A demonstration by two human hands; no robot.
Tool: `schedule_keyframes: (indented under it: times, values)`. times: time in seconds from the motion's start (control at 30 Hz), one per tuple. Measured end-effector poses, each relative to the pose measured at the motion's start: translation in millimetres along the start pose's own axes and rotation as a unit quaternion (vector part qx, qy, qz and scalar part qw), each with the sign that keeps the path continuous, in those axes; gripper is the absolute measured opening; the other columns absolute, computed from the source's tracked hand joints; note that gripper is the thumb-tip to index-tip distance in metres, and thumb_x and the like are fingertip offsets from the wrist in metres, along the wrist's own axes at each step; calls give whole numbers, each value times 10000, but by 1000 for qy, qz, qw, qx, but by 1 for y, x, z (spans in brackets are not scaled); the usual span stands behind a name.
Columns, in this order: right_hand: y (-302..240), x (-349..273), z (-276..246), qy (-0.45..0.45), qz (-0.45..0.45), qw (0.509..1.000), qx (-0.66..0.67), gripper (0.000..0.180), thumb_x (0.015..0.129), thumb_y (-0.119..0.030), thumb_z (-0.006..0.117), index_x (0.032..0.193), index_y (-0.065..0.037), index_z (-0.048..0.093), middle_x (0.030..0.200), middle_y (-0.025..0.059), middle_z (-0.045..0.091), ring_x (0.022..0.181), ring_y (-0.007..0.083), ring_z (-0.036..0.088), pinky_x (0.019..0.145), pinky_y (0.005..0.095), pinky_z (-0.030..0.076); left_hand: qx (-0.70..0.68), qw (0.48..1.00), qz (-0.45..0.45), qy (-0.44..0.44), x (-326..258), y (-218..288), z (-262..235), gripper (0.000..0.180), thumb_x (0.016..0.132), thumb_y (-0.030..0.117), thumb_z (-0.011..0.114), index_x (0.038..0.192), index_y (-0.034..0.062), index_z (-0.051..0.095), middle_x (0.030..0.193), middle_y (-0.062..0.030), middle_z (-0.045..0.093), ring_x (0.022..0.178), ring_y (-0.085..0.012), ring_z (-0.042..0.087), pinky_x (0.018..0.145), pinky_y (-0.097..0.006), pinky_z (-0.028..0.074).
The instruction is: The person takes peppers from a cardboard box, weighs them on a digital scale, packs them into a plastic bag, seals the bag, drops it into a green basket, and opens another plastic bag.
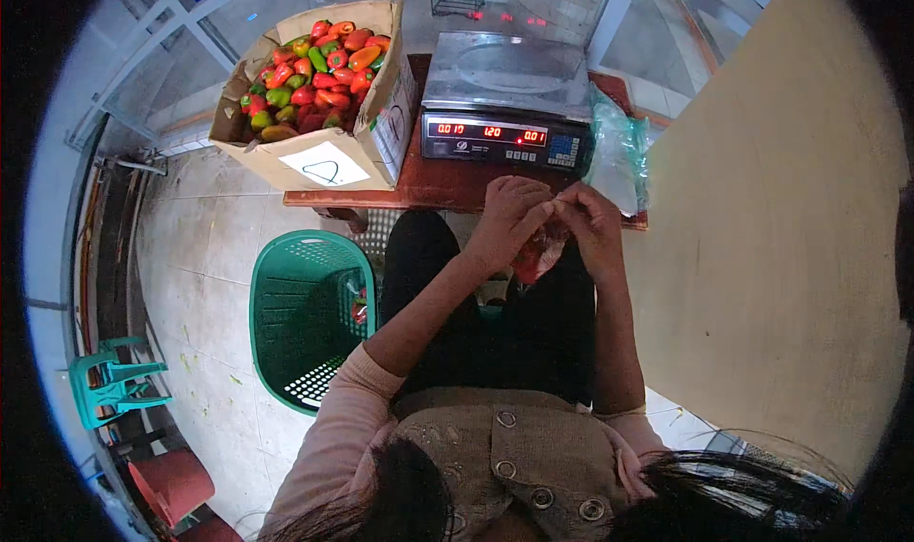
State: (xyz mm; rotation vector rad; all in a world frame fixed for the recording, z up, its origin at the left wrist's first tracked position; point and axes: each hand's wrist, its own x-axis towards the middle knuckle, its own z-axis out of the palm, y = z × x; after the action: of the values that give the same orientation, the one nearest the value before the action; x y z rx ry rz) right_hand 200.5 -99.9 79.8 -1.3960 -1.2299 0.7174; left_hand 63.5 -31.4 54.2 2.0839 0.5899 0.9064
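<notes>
Over my lap, in front of the red table (438, 188), a small clear plastic bag (546, 252) with something red inside, likely peppers, hangs between my hands. My left hand (506, 220) pinches the top of the bag from one side. On the other side, my right hand (592, 226) has its fingers closed on the same gathered top, and the fingertips of both hands meet there. Just beyond them stands a digital scale (505, 95) with a metal pan and lit red digits. Beside the scale lies a bundle of clear plastic bags (617, 147).
A cardboard box (314, 166) full of red, green and orange peppers (319, 76) sits on the table's left. Below it, a green plastic basket (271, 318) holds a bagged item (359, 309). Green stools (109, 380) stand far left. A pale board (781, 228) rises at right.
</notes>
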Motion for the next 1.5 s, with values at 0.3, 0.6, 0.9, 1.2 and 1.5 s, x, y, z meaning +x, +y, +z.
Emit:
schedule_keyframes:
  times: [0.3,0.6,0.9,1.2,1.5]
  values:
    - [4,-2,0,-12,55,995,81,113,804,-110,571,755,-15,537,722,4,539,662,72,514,591,210,410,14,1000,16,0,-2,-4,2,304,875,256,408,995,30,572,1058,-110,539,1074,-232,433,959,-407,184]
    - [13,-6,1,-1,88,986,143,91,803,-85,557,748,-18,530,734,5,530,688,70,501,616,218,408,83,995,15,-58,-1,-1,0,294,851,226,413,1017,28,554,1088,-104,531,1096,-246,425,977,-398,180]
    - [10,-7,13,76,8,997,16,79,788,-61,558,760,7,529,735,42,528,689,103,491,633,244,404,114,993,-21,-4,2,3,10,268,788,168,414,976,43,560,990,-95,531,998,-256,449,901,-404,247]
    - [22,-3,19,111,59,974,190,95,800,-83,544,731,-21,523,701,9,523,624,62,462,563,205,371,103,994,-34,-14,1,2,6,226,823,137,400,971,29,532,961,-90,493,968,-238,423,894,-406,228]
    - [26,-10,16,75,157,956,235,76,801,-86,535,740,-43,519,660,21,520,577,92,487,536,213,391,53,998,-31,-14,-25,-8,14,224,831,157,416,993,49,527,951,-84,488,1002,-235,409,903,-411,218]
